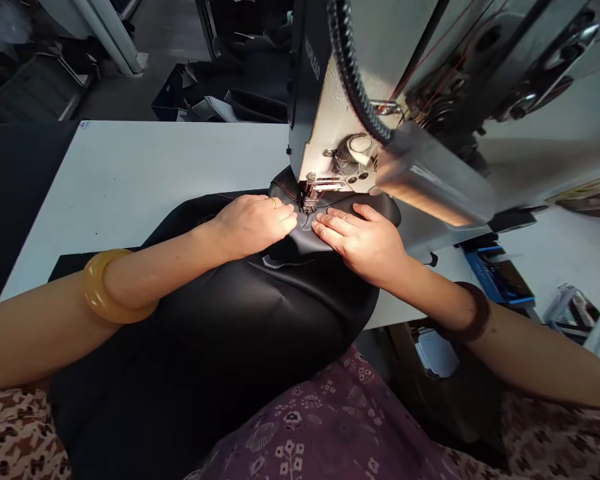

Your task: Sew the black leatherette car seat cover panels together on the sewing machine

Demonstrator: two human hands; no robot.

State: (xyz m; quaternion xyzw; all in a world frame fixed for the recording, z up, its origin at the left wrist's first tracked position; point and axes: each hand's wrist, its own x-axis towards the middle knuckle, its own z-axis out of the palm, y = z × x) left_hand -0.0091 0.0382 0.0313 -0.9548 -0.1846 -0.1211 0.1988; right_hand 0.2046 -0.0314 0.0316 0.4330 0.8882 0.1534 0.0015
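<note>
Plainly, black leather-like piece [235, 313]: it lies across the near part of the white tabletop, its bulk folded toward us and its upper part under the machine's needle area.
Presser foot [309, 202]: it stands just above or on the piece, between our hands; we cannot tell whether it is pressing down.
Red stitching [286, 189]: a line of it runs along the piece beside the foot.
Left hand [257, 223]: our fingers are curled in on the piece, close to the foot; whether they pinch a fold or only press, we cannot tell.
Right hand [363, 243]: our fingers are extended and slightly spread, laid on the piece without closing around anything.
Handling: we would do best to smooth the layers flat, guide evenly from both sides and avoid tugging, which could bend the needle or skew the seam.
Bulk: its weight may drag, so we should leave slack near the foot.
Fingertips: ours are very near the needle area, and we judge that they should stay beside it, never beneath.
Sewing machine [315, 120]: its head rises over the piece, with red thread [437, 50] strung down it.
White tabletop [140, 160]: it extends beyond the piece.
Blue box [505, 280]: it sits off to our right.
</note>
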